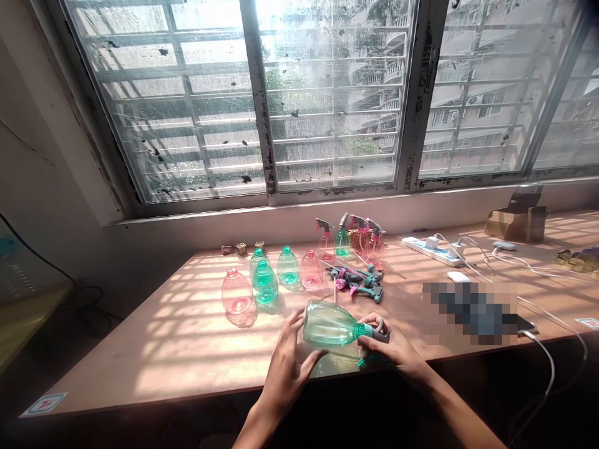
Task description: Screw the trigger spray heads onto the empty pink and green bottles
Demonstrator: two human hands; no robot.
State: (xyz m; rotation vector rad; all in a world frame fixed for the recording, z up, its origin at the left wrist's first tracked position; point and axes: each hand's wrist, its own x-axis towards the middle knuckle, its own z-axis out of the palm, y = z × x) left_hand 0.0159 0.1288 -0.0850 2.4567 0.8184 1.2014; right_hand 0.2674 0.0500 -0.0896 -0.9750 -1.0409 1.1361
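A green see-through spray bottle (pixel 330 324) lies on its side in the air over the table's front edge, its base to the left. My right hand (pixel 395 349) is closed around its neck and grey spray head (pixel 381 335). Beside the base is my left hand (pixel 284 362), fingers spread and thumb apart; whether its fingertips touch the bottle I cannot tell. Behind them stand open-necked bottles, among them a pink one (pixel 237 293), a green one (pixel 266 284) and another pink one (pixel 311 269). Loose spray heads (pixel 360 280) in grey, pink and teal lie piled to their right.
Several bottles with spray heads (pixel 344 240) stand by the wall. Small dark boxes (pixel 241 249) sit at the back left. To the right are a white power strip (pixel 433 251) with cables, a blurred-out device (pixel 477 312) and a brown cardboard holder (pixel 515 223).
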